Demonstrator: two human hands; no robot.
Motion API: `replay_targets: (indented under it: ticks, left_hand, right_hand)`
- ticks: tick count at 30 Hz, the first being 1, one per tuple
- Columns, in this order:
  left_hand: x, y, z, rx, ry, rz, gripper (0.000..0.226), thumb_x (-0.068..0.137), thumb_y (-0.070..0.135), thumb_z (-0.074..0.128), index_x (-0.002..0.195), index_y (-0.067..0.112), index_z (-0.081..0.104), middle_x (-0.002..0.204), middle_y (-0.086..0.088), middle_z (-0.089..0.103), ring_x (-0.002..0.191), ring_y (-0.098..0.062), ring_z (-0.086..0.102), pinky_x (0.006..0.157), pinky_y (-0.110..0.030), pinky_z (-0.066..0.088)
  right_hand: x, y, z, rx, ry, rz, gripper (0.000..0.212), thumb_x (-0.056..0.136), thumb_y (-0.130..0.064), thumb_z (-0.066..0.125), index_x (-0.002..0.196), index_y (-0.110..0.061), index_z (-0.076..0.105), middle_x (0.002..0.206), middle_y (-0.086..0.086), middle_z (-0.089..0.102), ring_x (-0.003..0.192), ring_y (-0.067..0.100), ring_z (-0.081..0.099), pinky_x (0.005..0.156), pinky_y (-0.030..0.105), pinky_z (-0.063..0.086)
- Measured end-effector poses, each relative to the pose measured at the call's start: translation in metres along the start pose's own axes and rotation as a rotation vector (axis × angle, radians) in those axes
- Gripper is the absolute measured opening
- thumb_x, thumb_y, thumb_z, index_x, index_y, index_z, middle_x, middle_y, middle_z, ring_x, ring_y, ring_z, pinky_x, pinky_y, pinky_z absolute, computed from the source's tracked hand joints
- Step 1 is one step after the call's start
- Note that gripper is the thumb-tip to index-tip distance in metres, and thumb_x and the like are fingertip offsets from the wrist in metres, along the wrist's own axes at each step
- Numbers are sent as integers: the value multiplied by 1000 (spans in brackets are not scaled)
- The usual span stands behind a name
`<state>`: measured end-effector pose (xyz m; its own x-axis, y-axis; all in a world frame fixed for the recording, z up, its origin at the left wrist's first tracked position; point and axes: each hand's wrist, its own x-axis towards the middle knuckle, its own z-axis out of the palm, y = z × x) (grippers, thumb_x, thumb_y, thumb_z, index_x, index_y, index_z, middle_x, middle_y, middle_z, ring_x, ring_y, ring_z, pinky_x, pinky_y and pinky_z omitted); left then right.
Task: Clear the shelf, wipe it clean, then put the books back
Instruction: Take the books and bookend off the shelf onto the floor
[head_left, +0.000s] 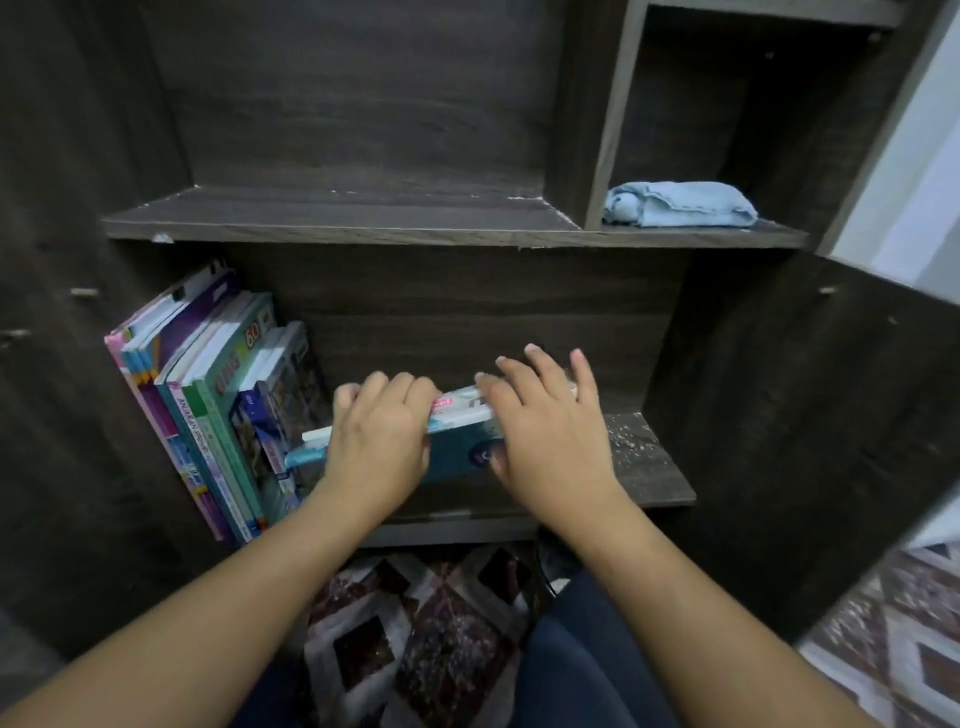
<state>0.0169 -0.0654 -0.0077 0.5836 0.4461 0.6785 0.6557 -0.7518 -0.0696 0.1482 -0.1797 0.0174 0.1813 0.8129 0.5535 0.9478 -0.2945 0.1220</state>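
Books (208, 395) are leaning at the left end of the lower shelf (649, 467), centre-left of the frame. At mid-frame the left hand (374, 441) is curling over the top edge of a teal book (462, 447). The right hand (550, 431) is gripping its other end, thumb on the cover. A blue cloth (680, 203) is lying in the upper-right compartment.
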Motion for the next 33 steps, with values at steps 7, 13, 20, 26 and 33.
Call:
replay_targets:
  ticks: [7,13,20,26,33]
  left_hand:
    - [6,47,-48,-25,35,150,31,53,3,72,75,19,57,73,3,54,72,-25,51,68,-39,27]
    - [14,87,-71,-63,-17,230,31,59,20,80,78,21,56,76,3,55,74,-24,53,67,-37,32]
    - [22,152,-81,-99,-325,340,30,85,42,66,105,22,55,103,4,58,97,-22,60,69,-33,41]
    - [2,247,-76,-251,-295,557,27,86,37,65,104,23,52,103,2,55,99,-22,56,67,-32,32]
    - [-17,342,-43,-285,-502,717,37,83,36,71,110,20,51,109,1,53,105,-21,49,76,-33,31]
  right_hand:
    - [-19,15,-36,-47,-204,70,50,81,-40,67,126,-22,54,124,-2,58,122,19,50,115,48,15]
    - [-51,51,-59,-12,-150,109,27,89,-27,59,116,-27,57,106,-4,63,92,23,64,63,30,36]
    - [-117,106,-92,-32,-260,303,24,87,-41,61,107,-27,58,100,-3,66,83,23,64,59,28,39]
    - [-166,147,-113,128,-578,497,30,79,-33,66,107,-24,62,94,0,64,76,20,57,67,31,49]
    - [-239,197,-100,99,-763,651,28,89,-19,58,117,-19,60,95,4,60,77,21,55,65,30,44]
